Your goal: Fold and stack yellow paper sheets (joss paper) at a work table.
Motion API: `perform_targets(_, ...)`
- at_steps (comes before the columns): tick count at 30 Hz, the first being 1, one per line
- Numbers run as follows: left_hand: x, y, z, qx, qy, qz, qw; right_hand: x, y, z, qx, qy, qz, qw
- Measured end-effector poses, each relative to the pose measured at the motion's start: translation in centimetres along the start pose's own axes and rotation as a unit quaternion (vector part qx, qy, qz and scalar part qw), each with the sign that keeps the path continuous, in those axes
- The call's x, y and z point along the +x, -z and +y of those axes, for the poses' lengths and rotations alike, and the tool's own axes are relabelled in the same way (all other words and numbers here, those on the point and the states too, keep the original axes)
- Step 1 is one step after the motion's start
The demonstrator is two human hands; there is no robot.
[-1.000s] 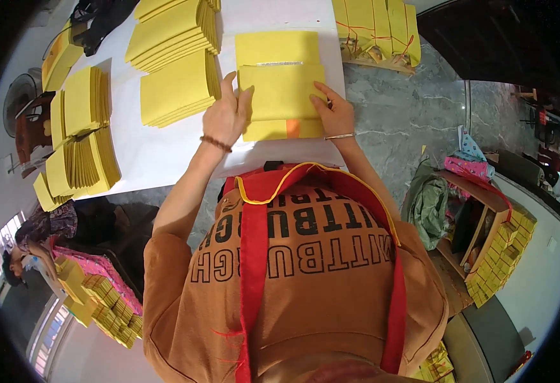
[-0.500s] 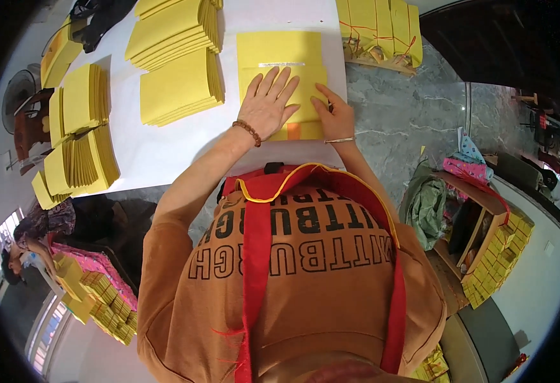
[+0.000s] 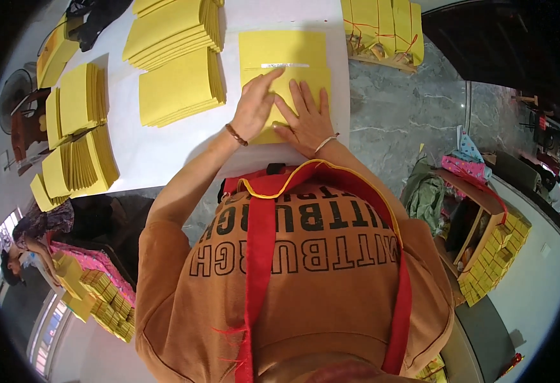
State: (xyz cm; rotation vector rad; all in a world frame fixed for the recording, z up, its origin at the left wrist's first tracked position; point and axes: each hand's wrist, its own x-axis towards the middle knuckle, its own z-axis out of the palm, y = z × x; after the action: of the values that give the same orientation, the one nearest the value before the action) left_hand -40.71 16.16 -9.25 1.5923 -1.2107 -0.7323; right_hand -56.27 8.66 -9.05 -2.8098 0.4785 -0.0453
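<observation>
A folded sheet of yellow paper [image 3: 280,48] lies in front of me at the right end of the white-topped table. Across its middle, beside a folded edge, runs a narrow white strip [image 3: 284,65]. My left hand [image 3: 254,105] rests on the left part of the paper, its index finger stretched toward the strip and its other fingers bent. Flat on the right part lies my right hand [image 3: 307,118], fingers spread. Neither hand holds anything that I can see. Left of the sheet stands a stack of folded yellow papers [image 3: 174,89].
Another yellow stack [image 3: 165,32] stands farther back, with more yellow bundles [image 3: 82,96] along the table's left side. Tied yellow packets [image 3: 382,25] sit beyond the right edge. A person [image 3: 31,242] handles yellow packets at lower left. A wooden shelf unit [image 3: 478,236] stands at right.
My left hand has gone from lying flat to pointing with its index finger. My right hand has moved left and now lies flat on the paper. The orange patch near the paper's lower edge is covered.
</observation>
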Motion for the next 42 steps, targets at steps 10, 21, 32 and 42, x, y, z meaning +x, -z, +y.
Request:
perform_targets(10, -4.8, 0.7, 1.7, 0.342, -0.161, -0.081, 0.922, 0.2, -0.3, 0.7, -0.014, -0.002, 0.002, 1.000)
perform_targets(21, -1.0, -2.3, 3.6, 0.578, -0.153, -0.071, 0.798, 0.5, 3.4, 6.3, 0.679, -0.088, 0.100, 0.722)
perform_targets(32, -6.7, 14.4, 3.1, 0.646, -0.109, 0.123, 0.745, -4.2, 1.4, 8.9, 0.715, -0.224, 0.268, 0.605)
perform_targets(42, -5.9, 15.2, -1.5, 0.649, -0.023, 0.052, 0.759, -2.8, 0.6, 6.6, 0.699, -0.267, 0.227, 0.623)
